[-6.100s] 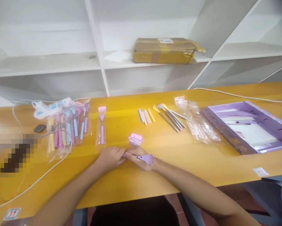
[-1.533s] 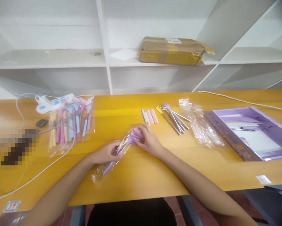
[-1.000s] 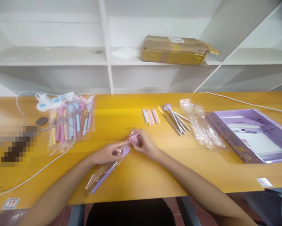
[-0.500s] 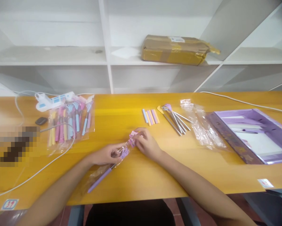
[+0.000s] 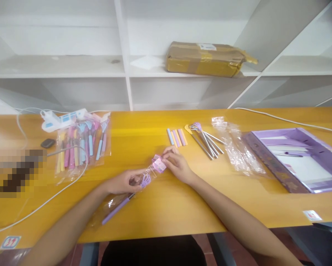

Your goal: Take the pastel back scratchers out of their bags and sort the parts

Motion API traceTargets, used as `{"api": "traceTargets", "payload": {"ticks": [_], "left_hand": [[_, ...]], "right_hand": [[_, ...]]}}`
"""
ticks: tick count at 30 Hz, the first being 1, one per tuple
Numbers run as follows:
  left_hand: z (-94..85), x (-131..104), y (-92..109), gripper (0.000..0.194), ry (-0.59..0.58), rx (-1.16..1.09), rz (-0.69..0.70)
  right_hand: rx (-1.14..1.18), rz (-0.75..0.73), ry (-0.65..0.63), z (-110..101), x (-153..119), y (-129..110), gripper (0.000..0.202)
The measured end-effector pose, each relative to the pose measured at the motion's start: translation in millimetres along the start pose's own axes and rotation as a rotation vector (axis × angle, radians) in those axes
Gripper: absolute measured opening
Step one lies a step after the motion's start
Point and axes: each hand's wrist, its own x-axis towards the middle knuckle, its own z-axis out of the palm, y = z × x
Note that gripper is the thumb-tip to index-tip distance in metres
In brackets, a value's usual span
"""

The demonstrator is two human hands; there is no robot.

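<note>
A purple back scratcher with a hand-shaped head lies slanted inside a clear plastic bag, low over the table. My left hand is closed around the bag just below the scratcher's head. At the bag's upper end, a pink header card is pinched in the fingertips of my right hand. Beyond that hand lie several short coloured handle sleeves, in blue, orange and purple. To their right, several metal back scratcher rods with yellow and purple heads lie in a loose pile.
Bagged back scratchers lie at the left, beside a white power strip and cables. Clear empty bags lie right of the rods, next to a purple box. A taped parcel sits on the white shelf behind.
My right hand has shifted slightly to the right, and more of the pink header card shows. My left hand stays almost in place on the bagged scratcher.
</note>
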Motion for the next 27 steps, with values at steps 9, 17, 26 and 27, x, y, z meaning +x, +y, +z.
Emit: {"api": "traceTargets", "payload": {"ticks": [9,17,26,27], "left_hand": [[-10.2,1,-3,0.069,0.128,-0.229,0.069],[-2.0,5,13,0.042,0.146,-0.220,0.069],[-0.1,1,9,0.051,-0.192,-0.148,-0.035],[-0.6,1,10,0.051,-0.187,-0.155,-0.014]], "right_hand": [[-0.056,0.151,0.154,-19,4,15,0.038],[0.175,0.110,-0.256,-6,-8,-17,0.045],[0.241,0.270,0.127,2,-15,-28,0.058],[0.228,0.277,0.355,-2,-15,-25,0.057]]}}
